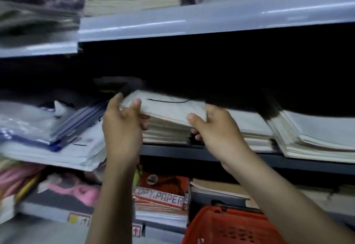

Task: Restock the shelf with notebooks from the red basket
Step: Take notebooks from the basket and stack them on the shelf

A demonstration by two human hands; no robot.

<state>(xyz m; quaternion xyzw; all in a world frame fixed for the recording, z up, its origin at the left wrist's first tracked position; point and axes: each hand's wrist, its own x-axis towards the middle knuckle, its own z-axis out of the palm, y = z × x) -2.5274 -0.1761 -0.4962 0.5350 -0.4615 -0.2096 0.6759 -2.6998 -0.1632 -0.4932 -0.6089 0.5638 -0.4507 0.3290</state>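
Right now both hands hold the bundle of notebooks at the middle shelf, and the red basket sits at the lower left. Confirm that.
One thing is wrong: the head view shows the red basket at the lower right, not the lower left. The rest stands: the left hand and the right hand both hold the bundle of notebooks at the middle shelf.

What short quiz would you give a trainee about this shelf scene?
1. True or false: only the right hand grips the notebooks.
2. Where is the basket? A) on the top shelf B) low right in view C) on the notebooks
3. Fill in: the box beside the basket reads COPY ____.
Key: 1 false, the left hand grips them too; 2 B; 3 PAPER.
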